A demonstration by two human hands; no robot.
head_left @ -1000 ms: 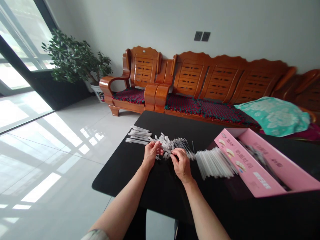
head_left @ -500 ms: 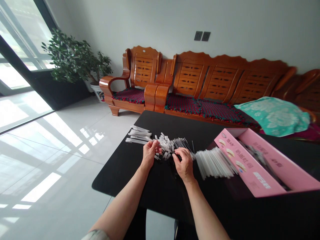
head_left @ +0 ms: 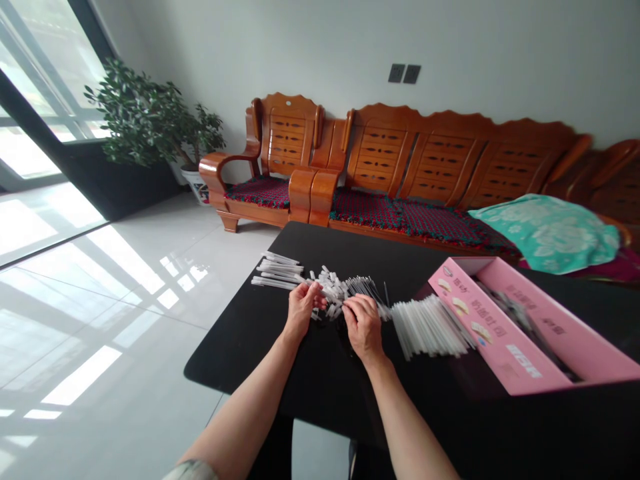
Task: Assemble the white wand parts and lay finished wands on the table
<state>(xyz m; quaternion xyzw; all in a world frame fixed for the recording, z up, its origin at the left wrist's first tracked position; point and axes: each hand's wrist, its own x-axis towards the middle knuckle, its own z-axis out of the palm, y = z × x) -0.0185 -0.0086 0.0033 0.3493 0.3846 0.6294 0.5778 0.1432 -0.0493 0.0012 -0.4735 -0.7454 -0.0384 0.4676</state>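
My left hand (head_left: 302,308) is closed in a pinch just in front of a heap of small white pen caps (head_left: 330,283). My right hand (head_left: 363,325) is also closed, its fingertips bent together at the heap's right side. What either hand pinches is too small or hidden to make out. Behind the right hand lie thin pen refills (head_left: 364,285). A row of translucent white pen barrels (head_left: 430,327) spreads to its right. Beyond the left hand, several white capped pens (head_left: 279,268) are lined up side by side.
Everything lies on a black table (head_left: 240,347) with a rounded corner. A pink box (head_left: 500,340), open on top, stands at the right with dark items inside. Behind the table runs a wooden sofa (head_left: 385,150) with a turquoise cloth (head_left: 550,230) on it. A potted plant (head_left: 150,120) stands back left.
My two hands have come slightly closer together: the left moved a little right, the right a little left. The piles and the box look the same.
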